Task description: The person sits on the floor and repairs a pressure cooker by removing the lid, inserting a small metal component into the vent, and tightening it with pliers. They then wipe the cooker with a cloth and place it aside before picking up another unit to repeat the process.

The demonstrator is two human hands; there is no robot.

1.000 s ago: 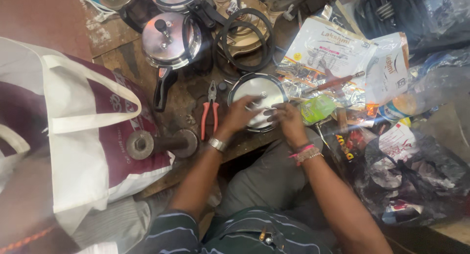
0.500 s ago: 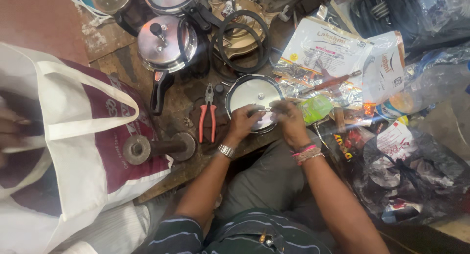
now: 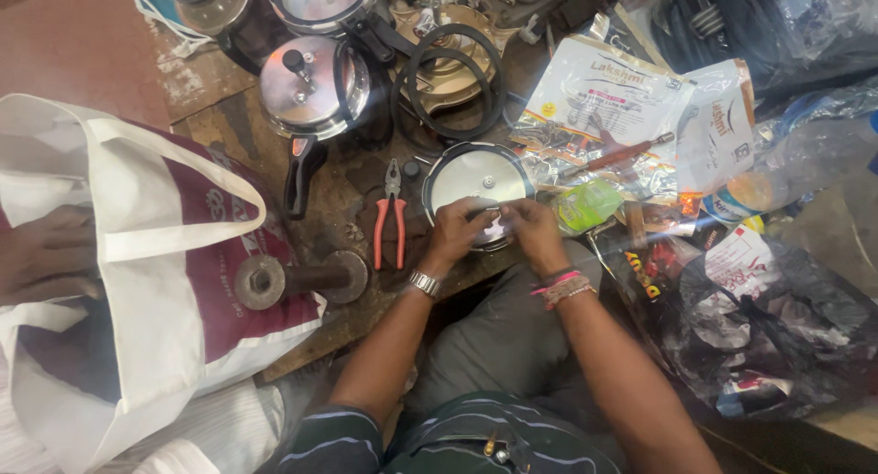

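Note:
A round steel cooker lid (image 3: 476, 177) lies on the worn workbench in front of me. My left hand (image 3: 455, 234), with a metal watch on its wrist, and my right hand (image 3: 530, 232), with coloured wristbands, meet at the lid's near rim. Both pinch a small metal part (image 3: 487, 211) between their fingertips; what it is I cannot make out. Red-handled pliers (image 3: 390, 220) lie just left of the lid.
A pressure cooker with a black handle (image 3: 311, 95) and black rubber gasket rings (image 3: 448, 76) stand behind. Printed packets (image 3: 604, 95) and dark plastic bags (image 3: 777, 328) crowd the right. At left another person's hand (image 3: 46, 255) rests in a white and maroon cloth bag (image 3: 174, 255). A heavy iron spool (image 3: 297, 277) lies nearby.
My hands have drawn closer together at the lid's near rim. Another person's hand has come into the cloth bag at left.

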